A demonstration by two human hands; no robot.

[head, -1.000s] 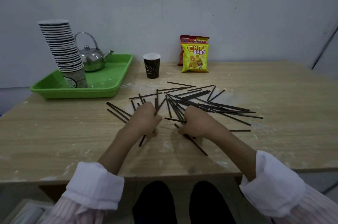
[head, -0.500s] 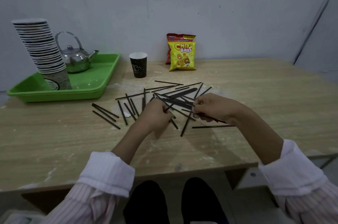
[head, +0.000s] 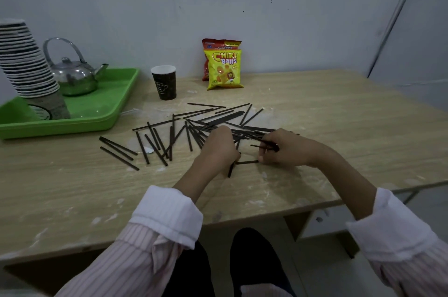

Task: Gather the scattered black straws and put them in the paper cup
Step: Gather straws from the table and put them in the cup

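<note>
Several black straws (head: 169, 138) lie scattered across the middle of the wooden table (head: 339, 115). A dark paper cup (head: 164, 83) stands upright behind them, open side up. My left hand (head: 219, 150) has its fingers curled round a few straws at the pile's near edge; one end sticks out below the hand. My right hand (head: 282, 147) grips a small bundle of straws just right of it and its thumb touches a single straw (head: 246, 162) lying flat between the two hands.
A green tray (head: 101, 107) at the back left carries a tall stack of paper cups (head: 26, 66) and a metal kettle (head: 72, 73). Two snack bags (head: 224, 69) lean on the wall behind the paper cup. The table's front edge runs just beneath my forearms.
Both hands have moved right along the pile. The right hand has come down from holding straws raised over the pile to the table, close to the left hand.
</note>
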